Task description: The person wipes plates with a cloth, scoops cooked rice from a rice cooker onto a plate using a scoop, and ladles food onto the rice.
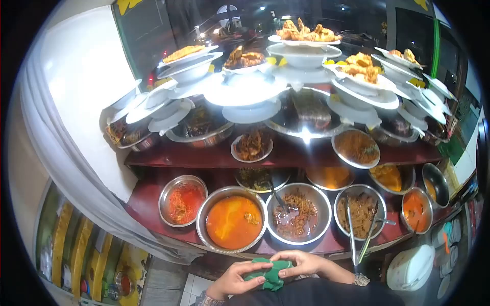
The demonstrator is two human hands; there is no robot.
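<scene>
Low at the front, my left hand and my right hand hold a crumpled green cloth between them. The fingers of both hands curl over its top and sides. Just beyond my hands stand a metal pot of orange curry and a steel bowl of brown food in dark liquid, with a ladle resting in it. To the right, tongs lie across another bowl of shredded brown food.
A bowl of red sambal sits at the left of the red shelf. Stacked white plates with fried food stand above. A grey curtain hangs left; a white container is at lower right.
</scene>
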